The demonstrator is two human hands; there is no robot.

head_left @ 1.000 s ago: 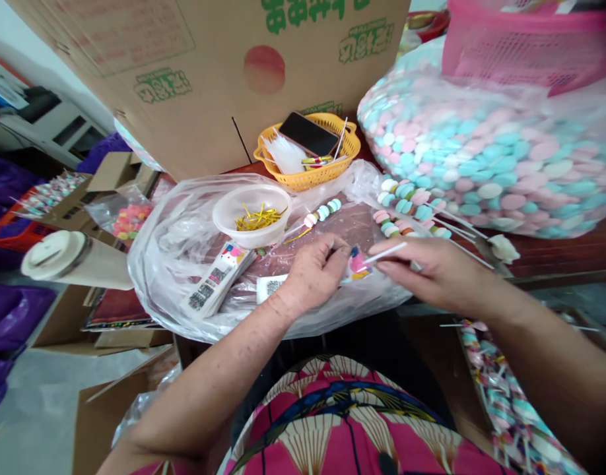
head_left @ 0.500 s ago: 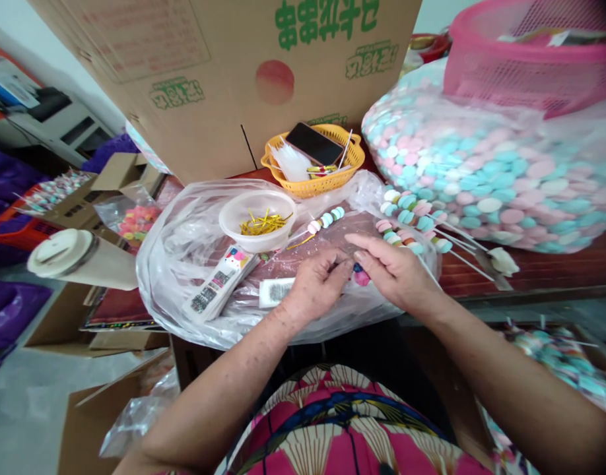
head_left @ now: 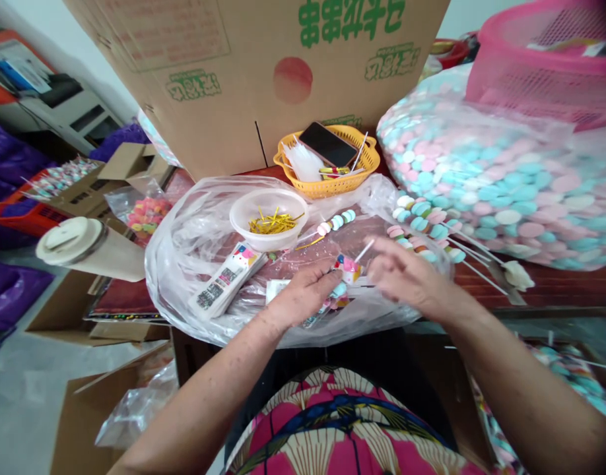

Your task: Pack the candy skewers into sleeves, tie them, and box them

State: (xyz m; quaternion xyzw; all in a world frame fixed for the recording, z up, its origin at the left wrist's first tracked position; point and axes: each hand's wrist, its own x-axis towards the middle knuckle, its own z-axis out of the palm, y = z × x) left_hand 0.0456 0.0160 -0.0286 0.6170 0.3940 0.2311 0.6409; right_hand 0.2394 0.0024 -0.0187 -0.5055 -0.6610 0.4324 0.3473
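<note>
My left hand point(head_left: 310, 290) is closed on a candy skewer point(head_left: 338, 290) in a clear printed wrapper, pinching it below its colourful top. A white stick point(head_left: 365, 251) pokes out of the wrapper, up and to the right. My right hand point(head_left: 406, 274) is just right of that stick, blurred by motion, its index finger stretched out and its fingers apart. Left of my hands lies a stack of printed wrappers point(head_left: 226, 280). Beyond them stands a white bowl point(head_left: 238, 221) with gold twist ties point(head_left: 273, 223). One unwrapped candy skewer point(head_left: 336, 222) lies past my hands, and several more point(head_left: 426, 224) lie to the right.
A yellow basket point(head_left: 327, 188) holding a phone point(head_left: 329, 144) stands against a large cardboard box point(head_left: 224, 125). On the right sits a big clear bag of pastel candies point(head_left: 505, 191) with a pink basket point(head_left: 540, 86) on top. A lidded cup point(head_left: 92, 247) is at the left edge.
The wrapped skewer with its white stick now shows in my left hand. My right hand has moved away to the right. The view has shifted slightly left.
</note>
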